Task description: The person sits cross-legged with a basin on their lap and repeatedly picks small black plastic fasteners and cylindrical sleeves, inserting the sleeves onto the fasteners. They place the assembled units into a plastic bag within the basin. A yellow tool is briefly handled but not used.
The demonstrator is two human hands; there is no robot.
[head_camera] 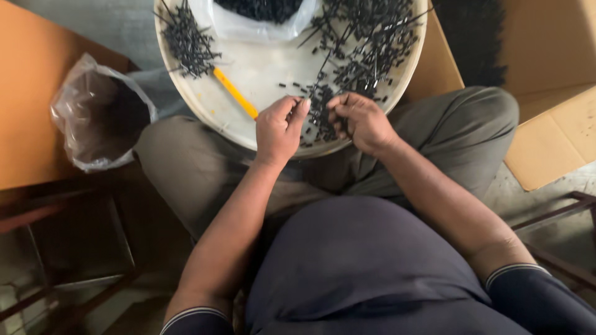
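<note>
Head view, looking straight down: a seated person holds a round white tray on the lap, its near rim resting against the thighs. Both hands work at that near rim. Left hand: fingers curled inward, thumb and forefinger tips pressed together over the tray surface; what they pinch is too small to make out. Right hand: fingers bent and drawn together, tips closed on small black pieces at the edge of a heap. This heap lies directly between the two hands, touching the right fingertips and just beside the left ones. Behind it, a wider scatter of thin black rods and short black bits covers the right half of the tray. A separate cluster of black rods lies on the tray's far left side. A yellow stick lies diagonally on the tray, near the left hand but apart from it. A clear bag of black parts sits at the far rim. A crumpled plastic bag stands beside the left knee. Cardboard sheets lie at right.
</note>
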